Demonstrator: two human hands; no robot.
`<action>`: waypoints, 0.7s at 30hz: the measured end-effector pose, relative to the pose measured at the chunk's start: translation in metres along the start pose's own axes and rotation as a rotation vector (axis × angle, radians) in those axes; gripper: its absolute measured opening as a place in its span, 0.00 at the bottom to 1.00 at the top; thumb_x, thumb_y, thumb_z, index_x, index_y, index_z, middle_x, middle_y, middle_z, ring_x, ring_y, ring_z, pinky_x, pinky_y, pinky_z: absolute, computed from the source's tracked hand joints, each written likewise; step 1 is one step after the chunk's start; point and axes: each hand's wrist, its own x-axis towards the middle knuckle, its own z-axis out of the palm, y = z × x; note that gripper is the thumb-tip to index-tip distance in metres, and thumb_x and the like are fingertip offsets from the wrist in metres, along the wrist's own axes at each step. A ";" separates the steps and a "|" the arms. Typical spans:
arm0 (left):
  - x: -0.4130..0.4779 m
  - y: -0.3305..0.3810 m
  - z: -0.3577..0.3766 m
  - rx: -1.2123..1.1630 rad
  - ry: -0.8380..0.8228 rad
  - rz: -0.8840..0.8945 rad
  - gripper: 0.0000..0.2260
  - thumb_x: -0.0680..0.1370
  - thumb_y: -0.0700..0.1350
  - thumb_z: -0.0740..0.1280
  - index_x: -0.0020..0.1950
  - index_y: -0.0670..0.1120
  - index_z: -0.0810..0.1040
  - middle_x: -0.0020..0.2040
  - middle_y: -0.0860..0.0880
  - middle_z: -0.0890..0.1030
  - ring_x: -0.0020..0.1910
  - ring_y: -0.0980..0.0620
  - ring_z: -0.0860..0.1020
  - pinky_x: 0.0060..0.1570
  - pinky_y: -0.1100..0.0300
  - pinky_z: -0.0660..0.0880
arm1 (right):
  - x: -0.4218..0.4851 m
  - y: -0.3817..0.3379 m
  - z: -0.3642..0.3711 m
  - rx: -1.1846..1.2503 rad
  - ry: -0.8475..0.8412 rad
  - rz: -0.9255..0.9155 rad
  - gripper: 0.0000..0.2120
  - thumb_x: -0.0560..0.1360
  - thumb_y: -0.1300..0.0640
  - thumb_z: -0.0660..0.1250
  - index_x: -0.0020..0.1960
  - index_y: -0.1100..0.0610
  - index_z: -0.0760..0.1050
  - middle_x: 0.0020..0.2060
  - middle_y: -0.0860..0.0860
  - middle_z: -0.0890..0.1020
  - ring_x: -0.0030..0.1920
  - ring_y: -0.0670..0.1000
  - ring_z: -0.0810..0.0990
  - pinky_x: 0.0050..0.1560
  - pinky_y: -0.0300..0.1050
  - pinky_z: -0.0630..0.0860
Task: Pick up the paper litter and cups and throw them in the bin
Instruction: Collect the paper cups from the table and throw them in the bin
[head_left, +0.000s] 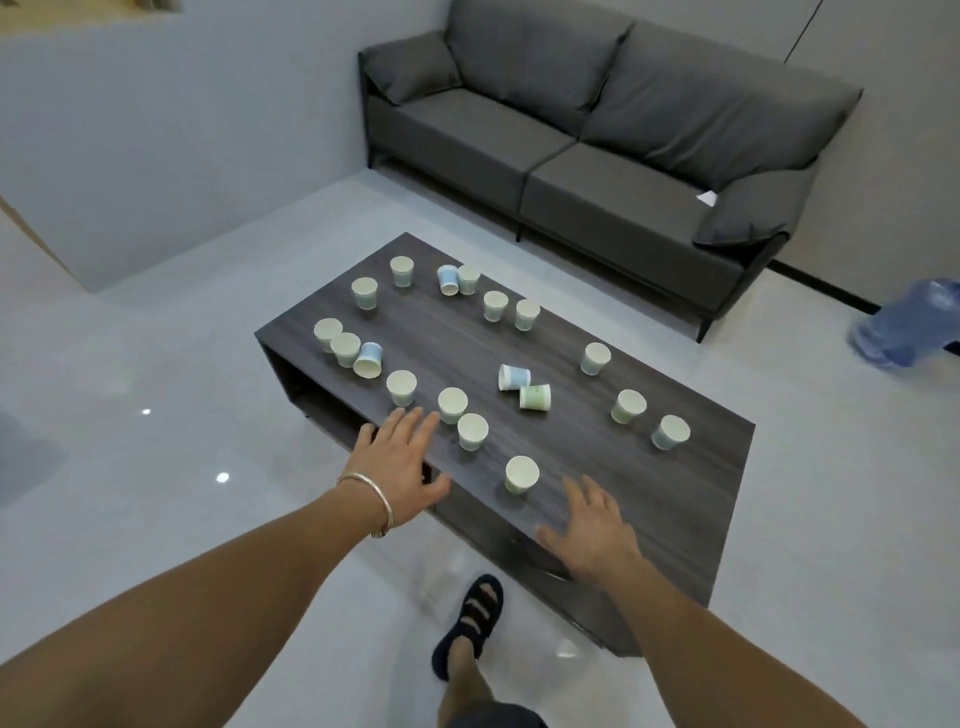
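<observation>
Several paper cups are scattered over a dark wooden coffee table (691, 483). Most stand upright, such as the nearest cup (521, 474) by the front edge. A blue cup (513, 376) and a green cup (535, 397) lie on their sides near the middle. My left hand (400, 467), with a bracelet on its wrist, hovers with fingers spread over the table's near left edge, just short of two upright cups (452, 405). My right hand (592, 530) is spread flat above the front edge, right of the nearest cup. Neither hand holds anything. A white paper scrap (707, 198) lies on the sofa.
A grey two-seat sofa (571, 171) stands behind the table. A blue plastic-bagged object (909, 327) sits on the floor at the far right. My sandalled foot (475, 623) is on the glossy floor in front of the table. A light wall panel is at the left.
</observation>
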 end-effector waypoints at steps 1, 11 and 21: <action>0.015 -0.005 0.002 0.000 -0.004 -0.007 0.37 0.73 0.66 0.52 0.77 0.51 0.49 0.77 0.50 0.54 0.76 0.50 0.50 0.70 0.48 0.56 | 0.021 -0.003 -0.001 0.005 0.000 -0.011 0.42 0.73 0.33 0.60 0.79 0.47 0.46 0.79 0.50 0.47 0.78 0.55 0.48 0.71 0.60 0.61; 0.128 -0.018 0.074 -0.119 -0.170 0.011 0.37 0.73 0.63 0.57 0.77 0.47 0.54 0.75 0.48 0.61 0.74 0.49 0.59 0.70 0.52 0.60 | 0.183 -0.006 0.032 -0.015 -0.134 0.010 0.45 0.70 0.36 0.67 0.78 0.50 0.48 0.77 0.52 0.52 0.74 0.59 0.56 0.65 0.57 0.68; 0.165 -0.055 0.181 -0.313 -0.350 0.096 0.37 0.73 0.57 0.65 0.77 0.45 0.56 0.75 0.48 0.62 0.72 0.50 0.61 0.70 0.56 0.62 | 0.267 -0.020 0.126 0.018 -0.218 0.129 0.42 0.71 0.45 0.71 0.76 0.50 0.51 0.73 0.53 0.58 0.68 0.60 0.65 0.58 0.56 0.73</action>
